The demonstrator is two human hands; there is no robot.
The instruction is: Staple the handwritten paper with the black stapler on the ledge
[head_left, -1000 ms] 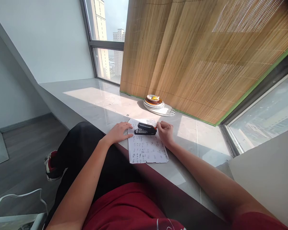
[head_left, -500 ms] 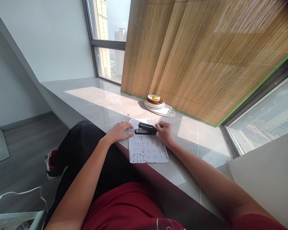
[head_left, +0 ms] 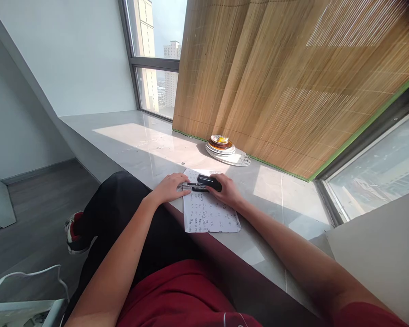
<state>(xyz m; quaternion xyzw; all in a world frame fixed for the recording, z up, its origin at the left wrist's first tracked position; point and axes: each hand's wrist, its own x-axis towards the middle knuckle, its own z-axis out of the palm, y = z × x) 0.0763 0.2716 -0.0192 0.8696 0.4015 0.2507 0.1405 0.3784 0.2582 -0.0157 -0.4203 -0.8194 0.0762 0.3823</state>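
A black stapler (head_left: 209, 182) lies across a sheet of handwritten paper (head_left: 211, 213) on the pale ledge. My right hand (head_left: 225, 190) is closed around its right end, thumb in front and fingers behind. From the left end of the stapler a metal staple tray (head_left: 190, 185) sticks out. It reaches into the gap between the thumb and fingers of my left hand (head_left: 170, 187), which rests at the paper's left edge, thumb and fingers apart. Whether my left fingers touch the tray is hard to see.
A stack of plates (head_left: 221, 147) with a small yellow packet (head_left: 222, 140) on top stands behind the paper. A bamboo blind (head_left: 259, 91) hangs at the back. The front edge of the tiled ledge (head_left: 122, 136) runs beside my legs.
My right hand has moved left and wrapped further over the stapler. The metal tray now juts out to the left, toward my left hand, which has stayed in place.
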